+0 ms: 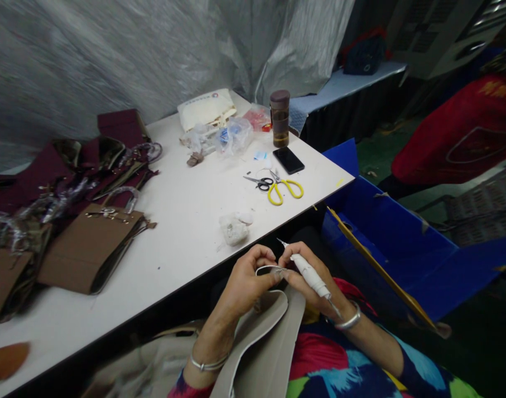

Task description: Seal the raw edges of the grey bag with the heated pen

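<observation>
My left hand (247,282) is closed, pinching the curved strap end of a beige bag (261,337) that lies across my lap. My right hand (309,279) is closed around a white pen-like tool (307,272), held like a pencil with its thin tip pointing up and left, just above the strap. The two hands almost touch over the strap's edge. Both wrists wear silver bangles.
White table (186,221) ahead holds yellow-handled scissors (284,189), small black scissors (259,181), a black phone (288,160), a brown bottle (280,118), a crumpled white wad (234,228), plastic bags (232,135), brown and maroon bags (87,243) at left. A blue bin (402,249) stands to the right.
</observation>
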`<state>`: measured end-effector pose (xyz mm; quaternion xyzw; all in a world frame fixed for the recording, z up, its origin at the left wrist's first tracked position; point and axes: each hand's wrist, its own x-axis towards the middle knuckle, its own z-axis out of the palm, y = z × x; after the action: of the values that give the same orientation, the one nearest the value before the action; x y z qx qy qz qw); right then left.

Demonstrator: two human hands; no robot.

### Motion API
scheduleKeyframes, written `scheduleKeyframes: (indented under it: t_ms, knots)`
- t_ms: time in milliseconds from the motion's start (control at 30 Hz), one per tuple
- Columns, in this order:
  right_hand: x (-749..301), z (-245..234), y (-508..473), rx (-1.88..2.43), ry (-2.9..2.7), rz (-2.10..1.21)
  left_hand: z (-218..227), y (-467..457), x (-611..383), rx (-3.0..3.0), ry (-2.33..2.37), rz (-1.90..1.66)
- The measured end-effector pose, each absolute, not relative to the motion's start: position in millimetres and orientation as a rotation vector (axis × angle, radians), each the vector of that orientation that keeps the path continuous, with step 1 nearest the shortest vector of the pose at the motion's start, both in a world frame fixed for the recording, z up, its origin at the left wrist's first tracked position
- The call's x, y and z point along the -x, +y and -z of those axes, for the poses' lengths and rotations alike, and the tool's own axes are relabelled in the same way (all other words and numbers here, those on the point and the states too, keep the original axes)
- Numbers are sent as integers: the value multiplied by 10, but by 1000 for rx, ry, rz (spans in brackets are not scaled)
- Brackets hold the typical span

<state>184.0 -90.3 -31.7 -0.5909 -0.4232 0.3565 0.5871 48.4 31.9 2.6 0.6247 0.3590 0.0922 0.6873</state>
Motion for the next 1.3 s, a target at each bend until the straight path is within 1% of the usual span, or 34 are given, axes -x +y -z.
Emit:
scheduleKeyframes:
  t_ms: [433, 500, 600, 767, 900, 1133, 1300]
  knots:
    - [-1864, 388, -916, 1431, -963, -785, -60, 330, -437, -1487, 869, -203]
    - [-1920, 394, -869, 1444, -975, -720, -40, 333, -395, -1450, 908, -196]
    - [-2007, 369, -691, 1470, -1019, -576, 5, 349, -341, -1399, 948, -200]
    - [-2008, 341, -243, 1444, -1025, -612, 58, 400, -302, -1337, 966, -272]
    - [-1940, 396, 32, 1453, -1122, -548, 95, 444, -254, -1308, 999, -291]
    - [-1930, 533, 229, 1517, -1351, -350, 205, 546, -156, -1254, 1051, -327]
    - [-1950, 586, 290, 1500, -1432, -297, 229, 581, -145, -1273, 1062, -309]
